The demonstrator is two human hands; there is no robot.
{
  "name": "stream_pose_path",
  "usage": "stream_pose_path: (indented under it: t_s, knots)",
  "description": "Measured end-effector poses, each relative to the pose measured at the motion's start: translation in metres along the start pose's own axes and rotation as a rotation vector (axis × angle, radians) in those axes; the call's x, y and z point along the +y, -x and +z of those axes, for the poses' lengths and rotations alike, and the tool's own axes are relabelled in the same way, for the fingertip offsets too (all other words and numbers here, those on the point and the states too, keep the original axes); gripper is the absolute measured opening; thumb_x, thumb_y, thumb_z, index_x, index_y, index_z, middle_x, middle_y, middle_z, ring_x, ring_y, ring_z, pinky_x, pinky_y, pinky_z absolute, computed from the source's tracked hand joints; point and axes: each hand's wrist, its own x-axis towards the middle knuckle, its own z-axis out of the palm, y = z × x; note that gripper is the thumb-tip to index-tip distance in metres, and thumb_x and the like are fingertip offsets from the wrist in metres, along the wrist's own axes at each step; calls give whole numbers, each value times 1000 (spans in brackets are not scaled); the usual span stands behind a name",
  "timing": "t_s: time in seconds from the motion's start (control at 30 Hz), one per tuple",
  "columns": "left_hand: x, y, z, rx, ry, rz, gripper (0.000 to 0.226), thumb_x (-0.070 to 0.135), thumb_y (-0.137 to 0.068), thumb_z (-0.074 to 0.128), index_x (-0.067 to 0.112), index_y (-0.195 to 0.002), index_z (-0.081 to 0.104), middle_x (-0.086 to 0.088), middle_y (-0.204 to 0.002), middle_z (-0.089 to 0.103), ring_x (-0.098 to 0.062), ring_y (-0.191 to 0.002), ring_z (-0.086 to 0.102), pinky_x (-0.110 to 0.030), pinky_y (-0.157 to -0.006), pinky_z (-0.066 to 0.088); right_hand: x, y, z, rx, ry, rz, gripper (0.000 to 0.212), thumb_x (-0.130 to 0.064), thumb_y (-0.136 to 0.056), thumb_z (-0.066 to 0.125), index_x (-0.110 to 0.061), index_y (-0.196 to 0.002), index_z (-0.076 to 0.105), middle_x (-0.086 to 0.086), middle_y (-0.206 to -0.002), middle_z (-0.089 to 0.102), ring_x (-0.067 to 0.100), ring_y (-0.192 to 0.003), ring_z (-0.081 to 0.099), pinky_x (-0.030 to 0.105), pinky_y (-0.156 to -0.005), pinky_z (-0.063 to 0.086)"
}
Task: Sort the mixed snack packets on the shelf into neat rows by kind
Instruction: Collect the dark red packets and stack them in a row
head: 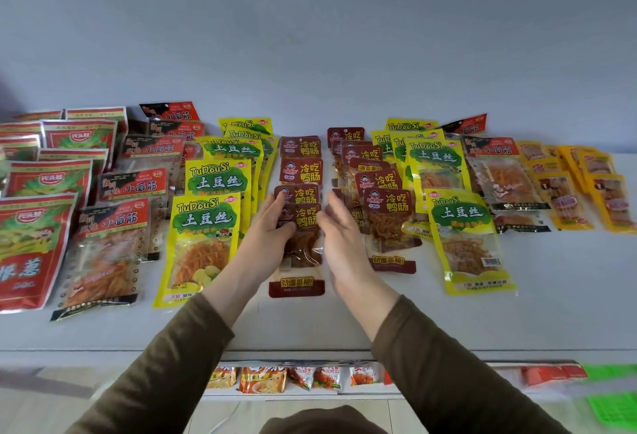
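Head view: left hand [272,226] grips brown packet [303,244]; right hand [339,237] open beside it; bare shelf [448,323] edge nearer than packet.

Maroon packets [301,171] with yellow lettering, yellow-green packets [206,223], olive sleeves [448,375].

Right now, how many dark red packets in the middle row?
4: nearest packet in the left hand, second packet, third packet, rear packet overlapping behind; more may be hidden.
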Motion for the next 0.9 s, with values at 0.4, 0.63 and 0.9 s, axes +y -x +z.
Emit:
stream_pose_path:
  t_s: [0.4,0.63,0.9]
  knots:
    - [8,-2,2,55,-130,140,60,12,-109,45,27,-163,24,9,-172,14,-13,-156,22,-34,-125,27,-6,6,-1,-20,53,-141,51,-23,-110,45,-30,-160,33,-16,-156,39,0,-140,39,8,-99,36]
    - [42,-7,37,10,-356,354,58,23,-108,49,28,-162,29,8,-171,16,-13,-158,11,-34,-126,13,-23,-20,-93,167,430,-306,45,-15,-110,41,-30,-152,48,-13,-150,49,0,-137,45,33,-118,40]
    - [52,-58,98,-236,-1115,459,68,68,-103,22,43,-164,3,3,-173,-8,-33,-159,-12,-61,-123,-8,-30,-31,-110,194,197,-168,41,-23,-112,41,-22,-153,47,-8,-158,44,10,-146,39,23,-108,31]
